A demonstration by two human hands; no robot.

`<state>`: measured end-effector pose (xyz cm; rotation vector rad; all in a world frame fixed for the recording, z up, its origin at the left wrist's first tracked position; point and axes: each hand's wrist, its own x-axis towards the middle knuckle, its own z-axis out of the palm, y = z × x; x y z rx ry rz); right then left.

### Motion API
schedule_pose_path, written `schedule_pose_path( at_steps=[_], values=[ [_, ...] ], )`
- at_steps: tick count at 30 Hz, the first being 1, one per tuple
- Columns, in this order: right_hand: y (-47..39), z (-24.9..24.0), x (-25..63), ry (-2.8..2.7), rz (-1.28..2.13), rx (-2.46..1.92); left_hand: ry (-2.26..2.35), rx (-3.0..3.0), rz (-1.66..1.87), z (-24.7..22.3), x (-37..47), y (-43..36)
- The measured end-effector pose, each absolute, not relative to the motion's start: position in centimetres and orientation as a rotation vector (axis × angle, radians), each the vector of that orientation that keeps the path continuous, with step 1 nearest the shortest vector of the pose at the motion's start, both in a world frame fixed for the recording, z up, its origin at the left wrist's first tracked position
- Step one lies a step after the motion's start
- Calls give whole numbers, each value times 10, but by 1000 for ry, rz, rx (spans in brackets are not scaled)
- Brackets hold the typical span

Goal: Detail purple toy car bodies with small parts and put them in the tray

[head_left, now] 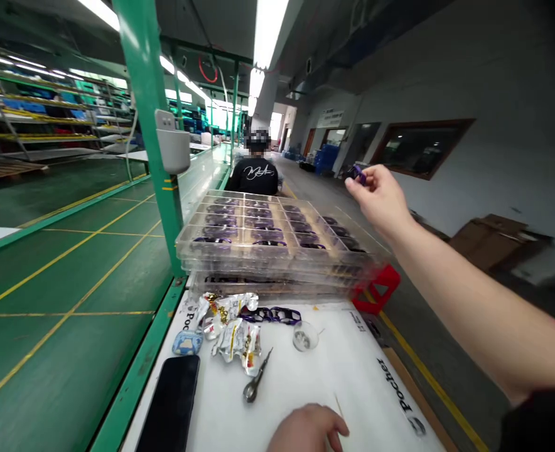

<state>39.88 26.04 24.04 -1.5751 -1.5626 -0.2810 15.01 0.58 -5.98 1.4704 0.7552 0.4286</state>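
Raised at the right, beyond the table's edge, my right hand (382, 196) pinches a small purple and black part (358, 175) between thumb and fingers. My left hand (309, 429) is low over the white table sheet (353, 383), its fingers curled downward; what is under them, if anything, is hidden. A thin sliver (338, 405) lies beside its fingers. Stacked clear divided trays (277, 257) hold many purple and black parts. In front of them lie two purple frames (284, 315), a small round clear dish (305, 337) and a pointed tool with a dark handle (253, 386).
Crumpled silver wrappers (237, 342), a blue patterned case (188, 343) and a black phone (170, 405) lie on the left side. A green post (148, 113) rises at the back left. A red plastic bin (376, 290) is beside the trays. A person (255, 174) sits beyond them.
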Motion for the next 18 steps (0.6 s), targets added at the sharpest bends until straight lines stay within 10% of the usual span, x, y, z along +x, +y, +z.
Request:
schedule_pose_path(
  at_steps=[8, 18],
  values=[
    [14, 89, 329, -1978, 2, -922, 480, 732, 722, -10, 125, 2],
    [-4, 9, 316, -1966, 292, -904, 496, 528, 875, 2, 121, 2]
  ],
)
